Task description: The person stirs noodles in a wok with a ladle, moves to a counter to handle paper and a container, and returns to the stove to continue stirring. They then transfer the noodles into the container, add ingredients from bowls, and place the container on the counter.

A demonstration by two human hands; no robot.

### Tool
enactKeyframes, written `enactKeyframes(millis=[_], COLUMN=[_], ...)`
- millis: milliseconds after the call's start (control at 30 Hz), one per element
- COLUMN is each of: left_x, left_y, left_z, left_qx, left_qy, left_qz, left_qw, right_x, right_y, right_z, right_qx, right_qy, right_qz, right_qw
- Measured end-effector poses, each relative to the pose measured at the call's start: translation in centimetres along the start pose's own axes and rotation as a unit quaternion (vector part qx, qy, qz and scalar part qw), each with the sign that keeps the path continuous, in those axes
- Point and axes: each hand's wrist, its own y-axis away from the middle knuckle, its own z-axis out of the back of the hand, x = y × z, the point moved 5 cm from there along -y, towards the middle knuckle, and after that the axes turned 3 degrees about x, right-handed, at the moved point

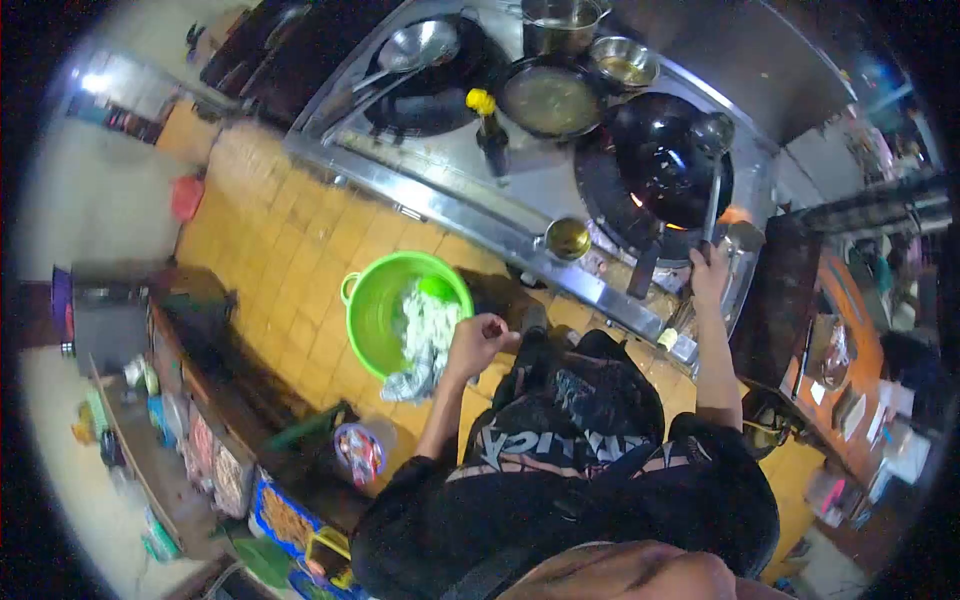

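Note:
My right hand [709, 272] is closed around the handle of a metal ladle [713, 190]. The ladle's bowl rests at the upper right rim of a black wok [665, 165], which sits over a burner with orange flame showing at its lower side. The wok's handle [647, 265] points toward me, left of that hand. My left hand [480, 345] hangs over the floor with its fingers curled, beside a green bucket [375, 318] with pale cloth in it. Whether anything is in its fingers cannot be made out.
On the stove stand a dark bottle with a yellow cap [492, 135], a pan of liquid [550, 98], a small bowl of yellowish liquid [568, 239] and a second wok [425, 95]. Shelves [180, 400] line the left; an orange table [850, 400] is at the right.

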Motion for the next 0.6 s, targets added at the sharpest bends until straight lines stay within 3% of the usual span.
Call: enactKeyframes(millis=[67, 100, 133, 200, 267, 300, 333, 367, 400, 433, 467, 500, 533, 567, 600], left_x=[0.5, 1.1, 1.8, 1.7, 0.3, -0.3, -0.2, -0.5, -0.1, -1.9, -0.9, 0.7, 1.7, 2.3, 2.7], left_y=[1.5, 2.1, 2.6, 4.0, 5.7, 6.5, 7.6, 8.1, 9.4, 10.4, 11.3, 11.9, 12.7, 13.7, 14.7], left_z=[-0.4, -0.9, -1.6, -3.0, -4.5, -5.1, -6.2, -7.2, -8.5, -8.7, -10.5, -11.9, -13.1, -14.3, -14.7], left_qx=[-0.012, -0.027, -0.034, -0.069, -0.113, -0.141, -0.154, -0.172, -0.176, -0.177, -0.214, -0.251, -0.261, -0.267, -0.310], left_qy=[-0.030, -0.025, -0.033, -0.024, 0.008, 0.034, 0.039, 0.091, 0.059, 0.030, 0.017, -0.006, 0.006, 0.019, 0.021], left_qz=[0.052, 0.060, 0.041, -0.003, 0.013, 0.016, 0.044, 0.004, 0.029, 0.058, 0.039, 0.021, 0.014, 0.011, 0.034], left_qw=[0.998, 0.998, 0.998, 0.997, 0.994, 0.989, 0.986, 0.981, 0.982, 0.982, 0.976, 0.968, 0.965, 0.963, 0.950], right_x=[-2.0, -3.0, -3.7, -3.5, -5.7, -7.1, -3.1, -7.9, -16.4, -21.0, -27.0, -30.3, -28.9, -28.2, -28.1], right_y=[1.5, 2.6, 3.8, 6.3, 7.5, 9.9, 12.4, 13.7, 14.9, 15.9, 17.2, 18.3, 18.8, 19.2, 19.1], right_z=[1.1, 1.5, 1.7, 1.7, 2.4, 0.7, 1.0, 0.4, -0.7, -3.0, -4.1, -6.8, -9.0, -10.2, -9.7], right_qx=[0.005, 0.021, 0.040, 0.068, 0.142, 0.154, 0.166, 0.107, 0.119, 0.230, 0.336, 0.413, 0.402, 0.349, 0.353], right_qy=[0.001, -0.084, -0.166, -0.185, -0.012, -0.322, -0.239, -0.231, -0.271, -0.356, -0.164, 0.019, 0.260, 0.477, 0.479], right_qz=[-0.008, -0.068, -0.130, -0.149, -0.044, -0.148, -0.159, -0.210, -0.269, -0.303, -0.170, -0.004, 0.092, 0.195, 0.203], right_qw=[1.000, 0.994, 0.977, 0.969, 0.989, 0.922, 0.943, 0.944, 0.916, 0.854, 0.912, 0.910, 0.873, 0.783, 0.777])
